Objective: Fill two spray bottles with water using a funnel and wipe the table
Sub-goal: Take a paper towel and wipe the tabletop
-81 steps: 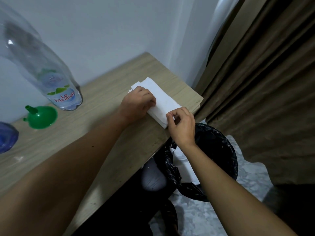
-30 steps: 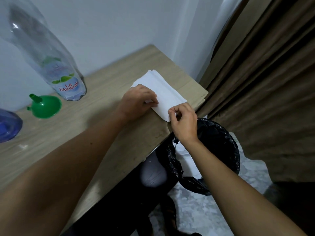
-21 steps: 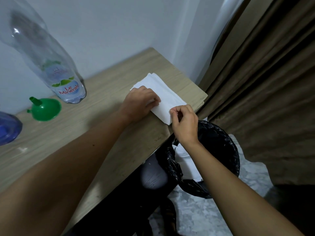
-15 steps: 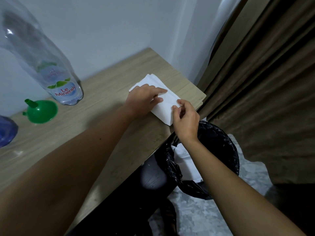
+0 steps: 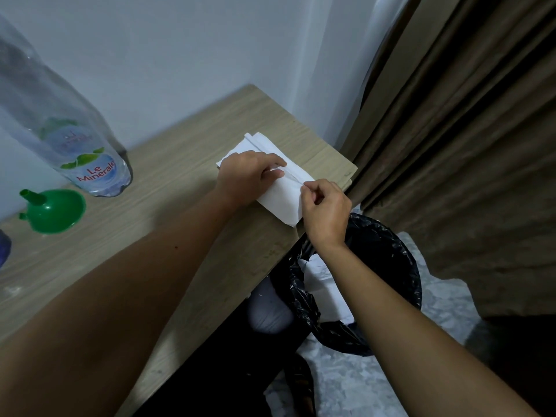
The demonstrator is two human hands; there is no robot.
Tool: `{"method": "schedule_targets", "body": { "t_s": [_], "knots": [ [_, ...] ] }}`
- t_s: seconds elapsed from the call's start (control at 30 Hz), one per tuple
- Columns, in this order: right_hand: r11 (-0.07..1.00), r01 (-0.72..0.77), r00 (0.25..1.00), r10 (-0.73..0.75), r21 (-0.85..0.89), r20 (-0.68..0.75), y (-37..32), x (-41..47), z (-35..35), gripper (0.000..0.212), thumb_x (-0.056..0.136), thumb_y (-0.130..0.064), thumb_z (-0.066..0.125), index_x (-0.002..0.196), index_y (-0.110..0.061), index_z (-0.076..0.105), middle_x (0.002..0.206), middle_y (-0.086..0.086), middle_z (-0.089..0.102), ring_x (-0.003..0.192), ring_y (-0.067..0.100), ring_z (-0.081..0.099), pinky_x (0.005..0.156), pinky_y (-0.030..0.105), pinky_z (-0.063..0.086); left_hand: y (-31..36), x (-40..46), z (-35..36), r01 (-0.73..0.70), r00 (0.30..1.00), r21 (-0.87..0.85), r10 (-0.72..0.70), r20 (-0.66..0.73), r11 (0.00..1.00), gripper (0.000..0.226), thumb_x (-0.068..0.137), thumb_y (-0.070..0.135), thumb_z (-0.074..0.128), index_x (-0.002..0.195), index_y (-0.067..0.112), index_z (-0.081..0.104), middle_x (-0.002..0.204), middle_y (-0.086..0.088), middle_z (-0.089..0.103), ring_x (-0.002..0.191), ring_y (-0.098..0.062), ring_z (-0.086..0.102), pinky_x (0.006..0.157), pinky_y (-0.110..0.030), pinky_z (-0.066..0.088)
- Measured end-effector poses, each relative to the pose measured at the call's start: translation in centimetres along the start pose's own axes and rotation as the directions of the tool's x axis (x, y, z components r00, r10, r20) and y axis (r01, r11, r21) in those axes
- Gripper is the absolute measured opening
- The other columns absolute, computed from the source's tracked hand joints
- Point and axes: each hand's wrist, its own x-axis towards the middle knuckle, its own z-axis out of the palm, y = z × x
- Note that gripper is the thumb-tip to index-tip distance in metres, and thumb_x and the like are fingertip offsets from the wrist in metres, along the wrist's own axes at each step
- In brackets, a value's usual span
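Tissue stack (image 5: pixel 279 195) at the bench (image 5: pixel 186 176) corner. Left hand (image 5: pixel 251 176) presses it flat with extended fingers; right hand (image 5: pixel 326 209) pinches the top sheet's edge. Risk: a thin ply may tear, or several sheets lift together toward the bin (image 5: pixel 391 266) below.

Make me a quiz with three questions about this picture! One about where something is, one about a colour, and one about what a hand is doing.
1. Where is the bin?
A. on the table
B. on the floor, below the table edge
C. behind the bottle

2. What colour is the funnel?
A. green
B. red
C. yellow

3. What is the right hand doing?
A. lying flat and open
B. pinching a sheet of the tissue
C. holding the funnel

Answers:
1 B, the bin stands on the floor beside the table.
2 A, it is bright green.
3 B, its fingers pinch a tissue edge while the left hand presses the stack.
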Motion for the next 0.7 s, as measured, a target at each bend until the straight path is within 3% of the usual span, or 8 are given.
{"method": "schedule_targets", "body": {
  "t_s": [0.2, 0.33, 0.4, 0.53, 0.7],
  "knots": [
    [0.997, 0.073, 0.996, -0.073, 0.013, -0.046, -0.1, -0.2, -0.3, 0.012, 0.092, -0.012, 0.071, 0.083, -0.017, 0.077, 0.076, 0.001, 0.069, 0.071, 0.018, 0.063, 0.069, 0.031, 0.052, -0.5, -0.1, -0.3, -0.076, 0.997, 0.035, 0.077, -0.025, 0.996, 0.03, 0.096, 0.045, 0.059, 0.108, 0.032, 0.084, 0.073, 0.003, 0.07, 0.067, -0.027, 0.07, 0.051, -0.031, 0.045],
    [0.991, 0.128, 0.991, -0.127, 0.026, -0.038, -0.6, -0.2, -0.7, 0.01, 0.092, -0.016, 0.073, 0.086, -0.023, 0.076, 0.076, -0.002, 0.06, 0.068, 0.012, 0.056, 0.067, 0.016, 0.044, -0.4, -0.2, -0.6, -0.059, 0.998, -0.005, 0.059, -0.016, 0.998, 0.028, 0.096, 0.048, 0.062, 0.105, 0.033, 0.084, 0.077, 0.005, 0.073, 0.071, -0.025, 0.07, 0.053, -0.036, 0.05],
    [0.99, 0.131, 0.991, -0.129, 0.045, -0.04, -0.9, -0.3, -1.0, 0.006, 0.093, -0.019, 0.074, 0.09, -0.022, 0.076, 0.085, -0.005, 0.055, 0.072, 0.011, 0.056, 0.07, 0.016, 0.045, -0.1, -0.2, -1.0, -0.033, 0.999, -0.036, 0.033, -0.011, 0.999, 0.025, 0.094, 0.046, 0.065, 0.101, 0.031, 0.084, 0.083, 0.005, 0.074, 0.076, -0.024, 0.07, 0.057, -0.037, 0.053],
    [0.987, 0.154, 0.988, -0.153, 0.041, -0.024, -1.3, -0.2, -1.8, 0.003, 0.094, -0.023, 0.073, 0.094, -0.021, 0.075, 0.106, -0.007, 0.053, 0.107, 0.02, 0.055, 0.094, 0.027, 0.046, 0.7, 0.0, -3.0, 0.003, 0.999, -0.057, 0.0, 0.05, 0.998, 0.029, 0.095, 0.044, 0.062, 0.099, 0.02, 0.078, 0.102, -0.002, 0.067, 0.096, -0.028, 0.062, 0.076, -0.039, 0.049],
    [0.982, 0.157, 0.987, -0.16, 0.101, 0.018, -2.5, 0.2, -3.1, 0.007, 0.098, -0.02, 0.067, 0.099, -0.014, 0.071, 0.097, -0.006, 0.071, 0.096, 0.016, 0.061, 0.093, 0.035, 0.05, 0.4, -0.1, -6.3, -0.148, 0.984, 0.036, 0.143, 0.107, 0.988, 0.036, 0.101, 0.048, 0.056, 0.098, 0.014, 0.068, 0.119, -0.008, 0.066, 0.112, -0.032, 0.057, 0.094, -0.044, 0.043]
  ]
}}
